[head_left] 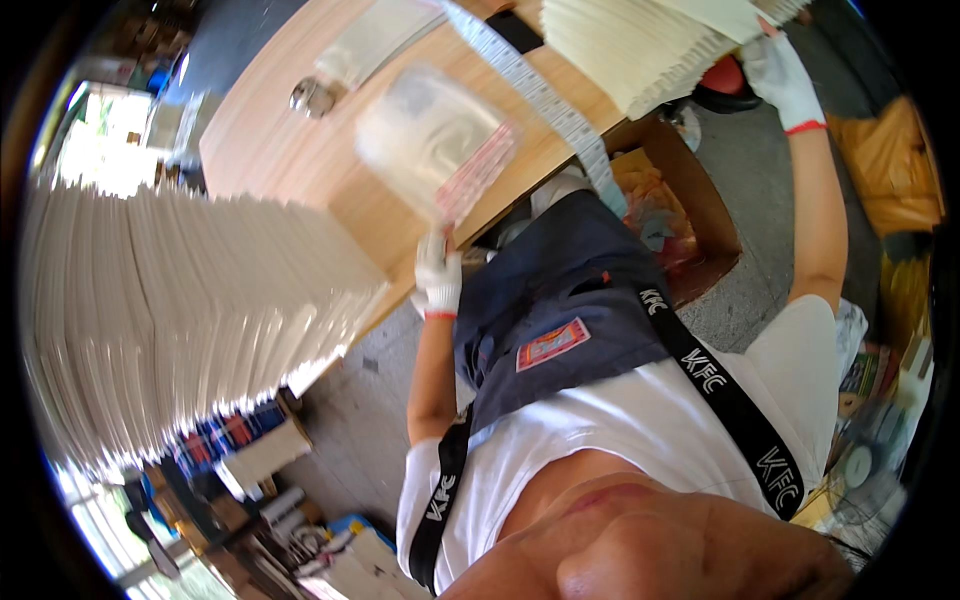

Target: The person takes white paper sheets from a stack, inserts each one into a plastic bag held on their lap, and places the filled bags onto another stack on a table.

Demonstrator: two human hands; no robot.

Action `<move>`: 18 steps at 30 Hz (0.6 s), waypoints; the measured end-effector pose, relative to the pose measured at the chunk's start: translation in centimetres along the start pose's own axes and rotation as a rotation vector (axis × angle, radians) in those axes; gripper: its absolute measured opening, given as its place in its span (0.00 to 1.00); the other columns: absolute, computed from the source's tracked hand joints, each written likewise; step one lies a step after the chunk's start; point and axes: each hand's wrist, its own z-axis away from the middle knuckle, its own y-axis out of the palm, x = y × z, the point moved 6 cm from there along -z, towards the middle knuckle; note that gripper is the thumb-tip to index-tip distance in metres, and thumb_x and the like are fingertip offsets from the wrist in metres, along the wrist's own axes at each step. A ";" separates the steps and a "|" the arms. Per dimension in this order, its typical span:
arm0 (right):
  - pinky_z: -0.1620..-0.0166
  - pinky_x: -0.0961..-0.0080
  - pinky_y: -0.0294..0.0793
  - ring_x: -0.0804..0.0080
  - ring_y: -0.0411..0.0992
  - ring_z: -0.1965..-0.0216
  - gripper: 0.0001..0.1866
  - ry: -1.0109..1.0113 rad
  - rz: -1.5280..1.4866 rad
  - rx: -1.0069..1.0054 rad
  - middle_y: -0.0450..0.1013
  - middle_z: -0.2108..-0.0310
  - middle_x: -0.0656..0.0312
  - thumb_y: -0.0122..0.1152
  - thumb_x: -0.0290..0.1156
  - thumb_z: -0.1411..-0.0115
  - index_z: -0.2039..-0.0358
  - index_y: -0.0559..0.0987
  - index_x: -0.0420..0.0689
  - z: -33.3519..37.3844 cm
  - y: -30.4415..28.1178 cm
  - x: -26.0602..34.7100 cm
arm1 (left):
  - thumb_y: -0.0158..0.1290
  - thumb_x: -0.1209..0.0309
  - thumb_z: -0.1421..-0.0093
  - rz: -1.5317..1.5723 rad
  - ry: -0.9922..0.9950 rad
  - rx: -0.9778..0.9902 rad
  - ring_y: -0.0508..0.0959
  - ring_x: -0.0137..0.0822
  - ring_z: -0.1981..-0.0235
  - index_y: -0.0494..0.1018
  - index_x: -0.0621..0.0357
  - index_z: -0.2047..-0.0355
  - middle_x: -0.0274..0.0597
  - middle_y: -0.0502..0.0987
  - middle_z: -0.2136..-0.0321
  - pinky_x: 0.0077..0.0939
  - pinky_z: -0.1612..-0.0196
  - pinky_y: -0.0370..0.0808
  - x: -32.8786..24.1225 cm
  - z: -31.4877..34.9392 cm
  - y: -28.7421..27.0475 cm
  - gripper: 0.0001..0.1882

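My left hand (438,276), in a white glove with a red cuff, is at the table's near edge. Its fingers are closed on the lower corner of a clear plastic bag (405,140) with a pink printed band, which lies blurred on the table. My right hand (785,78), gloved the same way, reaches far out to the right. Its fingers pinch the corner of a white sheet (712,14) on top of a fanned stack of cream-white sheets (620,50). A long strip of printed labels (530,88) runs between bag and stack, hanging over the edge.
A tall stack of white, plastic-sleeved sheets (190,300) fills the left. On the wooden table (265,150) are a small round metallic object (312,97), clear bags (375,38) and a flat dark object (515,31). An open cardboard box (705,205) with plastic scraps stands below the edge.
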 end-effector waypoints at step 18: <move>0.49 0.73 0.71 0.65 0.70 0.52 0.29 0.580 -0.095 0.461 0.68 0.52 0.51 0.52 0.25 0.49 0.46 0.60 0.33 10.4 9.1 -24.1 | 0.52 0.69 0.51 -0.449 -0.227 0.331 0.73 0.42 0.58 0.70 0.45 0.63 0.36 0.73 0.61 0.38 0.62 0.73 6.0 -11.9 5.1 0.13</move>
